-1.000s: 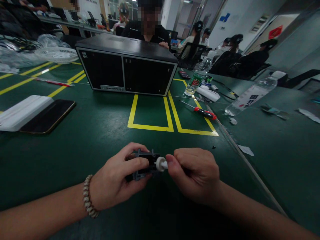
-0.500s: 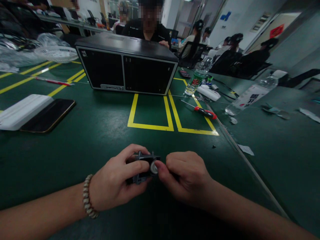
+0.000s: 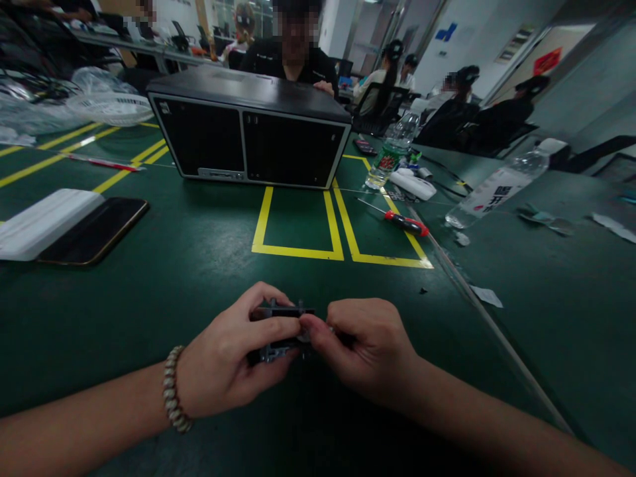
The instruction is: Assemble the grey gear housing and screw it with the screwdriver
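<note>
My left hand, with a beaded bracelet at its wrist, is closed round a small dark boxy part with short pegs on top. The part is held above the green table, low in the middle of the view. My right hand is closed with the fingers curled in. Its thumb presses on the right end of the part, over a small pale round piece that is now mostly covered. Whether the curled right fingers hold anything else is hidden.
Beyond my hands stands a large black case on the green table. Right of it are a red-black screwdriver, a drink bottle and a water bottle. A phone lies at left. A person sits opposite.
My right thumb has moved slightly left and now covers most of the pale round piece. The left hand keeps its hold, and the dark part has turned a little.
</note>
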Demonstrator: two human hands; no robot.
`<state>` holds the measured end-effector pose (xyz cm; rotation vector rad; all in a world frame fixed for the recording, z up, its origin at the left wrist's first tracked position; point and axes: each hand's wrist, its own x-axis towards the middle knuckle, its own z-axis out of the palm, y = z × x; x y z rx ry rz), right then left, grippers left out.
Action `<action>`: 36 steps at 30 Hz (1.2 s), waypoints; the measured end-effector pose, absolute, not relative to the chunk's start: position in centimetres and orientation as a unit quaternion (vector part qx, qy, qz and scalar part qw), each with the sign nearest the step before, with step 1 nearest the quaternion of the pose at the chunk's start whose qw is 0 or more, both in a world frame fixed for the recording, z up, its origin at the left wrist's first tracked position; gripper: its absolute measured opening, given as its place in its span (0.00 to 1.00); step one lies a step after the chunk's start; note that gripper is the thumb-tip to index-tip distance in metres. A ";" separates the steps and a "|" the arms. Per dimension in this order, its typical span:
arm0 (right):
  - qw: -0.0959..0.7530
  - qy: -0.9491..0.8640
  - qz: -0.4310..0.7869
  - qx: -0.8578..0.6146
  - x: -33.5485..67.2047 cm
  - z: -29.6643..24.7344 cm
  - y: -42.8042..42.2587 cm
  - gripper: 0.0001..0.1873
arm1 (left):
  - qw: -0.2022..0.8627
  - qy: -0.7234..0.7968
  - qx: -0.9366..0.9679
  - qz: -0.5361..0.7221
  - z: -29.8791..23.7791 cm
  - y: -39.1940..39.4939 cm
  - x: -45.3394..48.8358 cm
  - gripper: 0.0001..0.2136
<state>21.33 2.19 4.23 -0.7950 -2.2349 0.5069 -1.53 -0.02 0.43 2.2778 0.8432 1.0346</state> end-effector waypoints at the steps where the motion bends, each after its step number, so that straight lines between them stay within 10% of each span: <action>1: 0.348 -0.863 0.199 -0.308 21.3 4.2 2.2 0.23 | 0.249 0.311 0.835 0.379 0.4 0.0 -1.5 0.15; 14: 0.383 -0.738 0.407 -0.379 21.8 3.2 2.5 0.04 | 0.231 0.308 0.823 0.417 0.5 0.2 -1.5 0.19; 21: 0.324 -0.547 0.686 -0.354 20.7 3.7 2.0 0.22 | 0.197 0.305 0.818 0.446 0.4 0.2 -1.6 0.18; 36: 0.345 -0.698 0.518 -0.355 20.6 3.4 2.5 0.13 | 0.323 0.379 0.753 0.431 0.4 0.5 -1.9 0.20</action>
